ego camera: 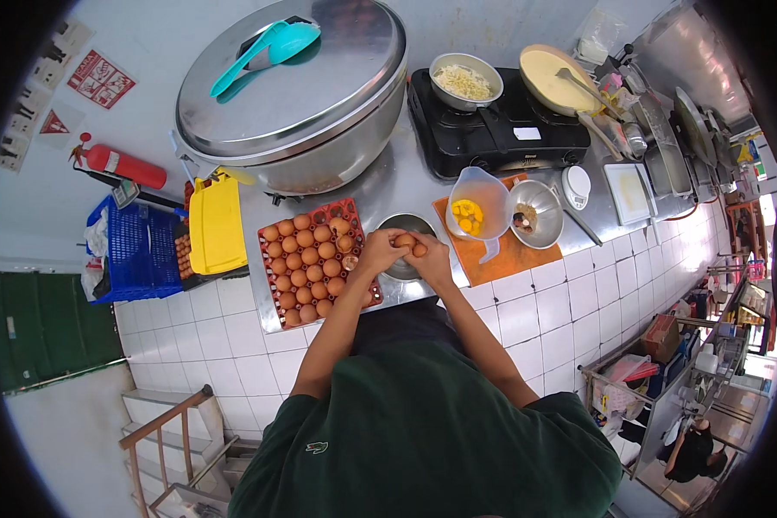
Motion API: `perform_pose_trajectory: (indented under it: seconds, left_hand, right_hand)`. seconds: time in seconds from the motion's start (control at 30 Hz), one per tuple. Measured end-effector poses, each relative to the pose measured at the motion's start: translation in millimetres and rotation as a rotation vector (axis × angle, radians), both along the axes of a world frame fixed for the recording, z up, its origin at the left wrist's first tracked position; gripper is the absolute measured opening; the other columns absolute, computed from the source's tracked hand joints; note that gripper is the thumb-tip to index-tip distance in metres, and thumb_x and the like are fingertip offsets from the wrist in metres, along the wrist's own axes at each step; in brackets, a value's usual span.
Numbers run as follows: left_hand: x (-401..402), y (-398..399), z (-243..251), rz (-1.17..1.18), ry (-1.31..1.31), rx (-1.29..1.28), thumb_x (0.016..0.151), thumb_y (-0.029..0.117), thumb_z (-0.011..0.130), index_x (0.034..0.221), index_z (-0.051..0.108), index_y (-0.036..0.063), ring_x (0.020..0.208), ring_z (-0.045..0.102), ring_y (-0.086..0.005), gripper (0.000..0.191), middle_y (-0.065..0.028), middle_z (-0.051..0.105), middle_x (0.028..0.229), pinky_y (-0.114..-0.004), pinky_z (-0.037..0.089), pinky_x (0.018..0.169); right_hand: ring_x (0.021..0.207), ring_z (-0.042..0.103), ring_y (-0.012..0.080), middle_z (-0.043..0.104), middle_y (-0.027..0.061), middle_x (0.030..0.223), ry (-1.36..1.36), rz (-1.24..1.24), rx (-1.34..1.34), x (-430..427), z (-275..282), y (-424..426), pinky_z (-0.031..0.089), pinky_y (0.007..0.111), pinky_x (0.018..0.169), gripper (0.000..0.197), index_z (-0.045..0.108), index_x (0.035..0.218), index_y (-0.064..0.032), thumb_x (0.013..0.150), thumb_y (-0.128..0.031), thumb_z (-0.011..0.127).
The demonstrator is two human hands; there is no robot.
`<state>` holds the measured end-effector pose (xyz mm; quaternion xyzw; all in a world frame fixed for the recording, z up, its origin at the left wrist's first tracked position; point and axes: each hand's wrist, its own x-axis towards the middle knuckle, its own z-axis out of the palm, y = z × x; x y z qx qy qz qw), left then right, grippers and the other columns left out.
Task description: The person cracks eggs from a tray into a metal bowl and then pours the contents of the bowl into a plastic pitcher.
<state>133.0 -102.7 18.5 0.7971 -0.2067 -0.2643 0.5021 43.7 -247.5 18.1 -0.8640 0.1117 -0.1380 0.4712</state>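
My left hand (pixel 384 251) and my right hand (pixel 432 260) meet above a round metal bowl (pixel 398 270) near the counter's front edge. A brown egg or shell piece (pixel 403 240) is in my left fingers. Touching it is another egg or shell piece (pixel 419 250) in my right fingers; I cannot tell whether these are whole eggs or halves. Left of the bowl lies a red egg tray (pixel 327 212) with many brown eggs and some broken shells along its right side. A translucent plastic pitcher (pixel 479 184) with several yolks stands to the right.
An orange board (pixel 485 272) lies under the pitcher and a metal bowl of seasonings (pixel 547 230). Beyond are a white scale (pixel 577 184) and a black gas stove (pixel 511 152) bearing two pans. A large lidded metal pot (pixel 362 158) stands behind the tray. A person (pixel 693 453) is far right.
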Motion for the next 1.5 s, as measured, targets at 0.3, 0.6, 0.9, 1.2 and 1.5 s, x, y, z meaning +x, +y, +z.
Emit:
perform_pose_trajectory:
  seconds: [0.3,0.6,0.9,1.2,1.5]
  left_hand:
    - [-4,2,17,0.035,-0.149,0.077,0.076,0.015,0.075,0.121,0.069,0.0014,0.089,0.072,-0.0175,0.047,-0.0164,0.075,0.097,-0.030,0.056,0.081]
    - [-8,16,29,-0.002,-0.163,0.142,0.075,0.013,0.073,0.126,0.066,0.0027,0.096,0.072,-0.0228,0.052,-0.0167,0.073,0.106,-0.033,0.056,0.084]
    - [-7,12,43,-0.312,-0.977,0.250,0.088,-0.001,0.051,0.139,0.052,0.0022,0.130,0.054,-0.0292,0.052,-0.0137,0.048,0.148,-0.038,0.052,0.101]
    - [-21,6,54,0.140,-0.302,0.023,0.089,0.006,0.067,0.130,0.063,0.0067,0.112,0.066,-0.0267,0.041,-0.0178,0.058,0.132,-0.033,0.055,0.090]
    - [-32,1,-2,0.272,0.053,-0.282,0.087,0.010,0.071,0.131,0.063,0.0019,0.098,0.069,-0.0202,0.045,-0.0165,0.069,0.115,-0.030,0.055,0.085]
  right_hand:
    - [0.095,0.070,0.0337,0.071,0.0192,0.105,-0.063,-0.031,-0.024,2,0,11,0.057,0.039,0.083,0.046,0.069,0.114,-0.0003,0.073,-0.018,0.080]
    - [0.090,0.068,0.0332,0.069,0.0172,0.100,-0.177,-0.001,-0.048,-2,3,-5,0.056,0.038,0.081,0.032,0.070,0.111,0.0005,0.079,-0.007,0.071]
    - [0.094,0.066,0.0293,0.066,0.0129,0.106,-0.503,0.181,-0.439,9,18,-30,0.056,0.038,0.082,0.036,0.067,0.111,-0.0002,0.076,0.002,0.072]
    - [0.091,0.070,0.0248,0.071,0.0131,0.098,-0.196,-0.052,0.078,4,11,-14,0.055,0.034,0.083,0.032,0.069,0.110,-0.0007,0.079,-0.006,0.073]
    - [0.093,0.071,0.0249,0.073,0.0140,0.098,-0.027,0.062,0.083,1,10,-20,0.055,0.034,0.084,0.032,0.070,0.110,-0.0013,0.080,-0.011,0.075]
